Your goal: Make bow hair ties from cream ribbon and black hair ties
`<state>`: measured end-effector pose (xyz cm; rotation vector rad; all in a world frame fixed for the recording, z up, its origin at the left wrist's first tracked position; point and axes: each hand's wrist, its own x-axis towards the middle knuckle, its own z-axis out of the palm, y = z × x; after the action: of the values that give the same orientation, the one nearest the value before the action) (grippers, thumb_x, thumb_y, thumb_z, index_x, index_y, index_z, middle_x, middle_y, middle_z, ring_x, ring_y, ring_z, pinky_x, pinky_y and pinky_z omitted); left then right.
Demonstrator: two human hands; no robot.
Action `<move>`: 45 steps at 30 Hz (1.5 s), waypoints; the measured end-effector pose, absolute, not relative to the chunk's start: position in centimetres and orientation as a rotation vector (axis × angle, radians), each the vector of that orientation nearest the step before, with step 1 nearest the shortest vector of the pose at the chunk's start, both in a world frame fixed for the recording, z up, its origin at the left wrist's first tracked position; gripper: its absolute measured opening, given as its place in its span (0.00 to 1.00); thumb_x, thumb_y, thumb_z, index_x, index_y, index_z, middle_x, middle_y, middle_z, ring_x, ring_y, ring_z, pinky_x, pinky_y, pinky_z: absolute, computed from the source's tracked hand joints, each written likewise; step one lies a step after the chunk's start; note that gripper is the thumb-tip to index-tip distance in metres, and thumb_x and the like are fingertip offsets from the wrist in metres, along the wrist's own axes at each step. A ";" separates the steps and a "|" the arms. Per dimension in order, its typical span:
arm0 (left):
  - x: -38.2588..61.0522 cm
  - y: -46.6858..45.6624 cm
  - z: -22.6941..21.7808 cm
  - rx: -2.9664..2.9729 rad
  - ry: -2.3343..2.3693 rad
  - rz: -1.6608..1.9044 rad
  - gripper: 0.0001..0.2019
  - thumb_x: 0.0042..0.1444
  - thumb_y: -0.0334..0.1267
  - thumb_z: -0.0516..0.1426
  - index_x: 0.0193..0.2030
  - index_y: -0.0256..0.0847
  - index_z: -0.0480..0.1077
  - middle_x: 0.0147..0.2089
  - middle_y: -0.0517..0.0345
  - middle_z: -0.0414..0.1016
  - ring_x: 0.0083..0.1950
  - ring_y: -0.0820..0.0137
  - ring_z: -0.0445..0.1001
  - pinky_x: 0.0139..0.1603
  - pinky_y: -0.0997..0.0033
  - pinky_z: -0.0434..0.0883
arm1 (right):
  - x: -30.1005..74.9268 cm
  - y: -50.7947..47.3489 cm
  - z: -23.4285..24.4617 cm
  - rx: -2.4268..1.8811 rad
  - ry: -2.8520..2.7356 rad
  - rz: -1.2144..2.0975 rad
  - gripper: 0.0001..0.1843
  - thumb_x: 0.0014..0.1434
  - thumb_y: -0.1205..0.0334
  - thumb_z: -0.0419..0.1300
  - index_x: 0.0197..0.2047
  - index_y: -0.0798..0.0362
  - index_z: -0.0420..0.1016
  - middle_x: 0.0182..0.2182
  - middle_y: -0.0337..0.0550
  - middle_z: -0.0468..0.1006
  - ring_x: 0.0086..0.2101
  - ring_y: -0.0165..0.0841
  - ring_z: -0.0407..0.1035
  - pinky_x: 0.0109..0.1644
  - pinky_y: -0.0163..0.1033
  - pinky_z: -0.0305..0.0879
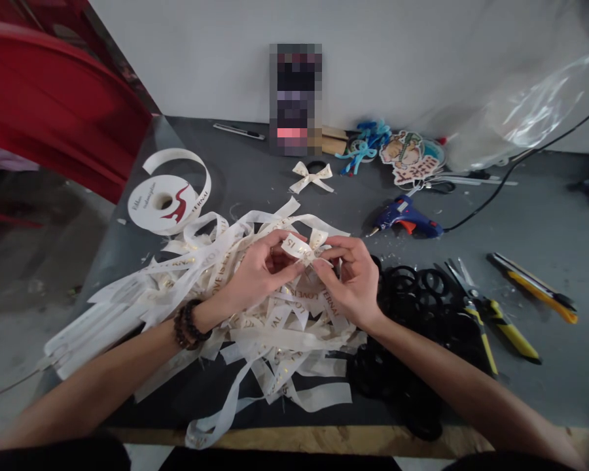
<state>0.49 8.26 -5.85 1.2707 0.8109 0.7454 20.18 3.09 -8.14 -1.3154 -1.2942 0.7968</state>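
Between my two hands is a cream ribbon bow [298, 248] with gold lettering, its loops standing up from the middle. My left hand [262, 265] pinches its left side between thumb and fingers. On the other side my right hand [351, 278] grips it close to the centre knot. Beneath both hands spreads a heap of cut printed ribbon strips [287, 337]. A finished-looking bow on a black hair tie [313, 176] lies just beyond my hands.
A ribbon spool [164, 203] lies at left. Black hair ties [407, 353], yellow-handled pliers [513, 330] and a yellow cutter [540, 291] lie at right. Behind them is a corded blue glue gun [407, 216]. A blurred-out phone [294, 98] leans on the wall; a white power strip [95, 327] sits left.
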 end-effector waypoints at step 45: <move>0.0 7.8 -6.2 1.440 0.914 0.679 0.09 0.65 0.43 0.65 0.43 0.39 0.78 0.32 0.60 0.72 0.28 0.76 0.66 0.25 0.76 0.64 | 20.6 3.1 -7.6 -1.333 -1.475 0.692 0.29 0.64 0.54 0.69 0.66 0.42 0.72 0.52 0.44 0.82 0.45 0.40 0.77 0.48 0.49 0.74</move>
<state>-0.04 7.81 -6.22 1.4396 0.9137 0.6789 20.64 3.14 -7.64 -1.3329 -1.4747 0.6923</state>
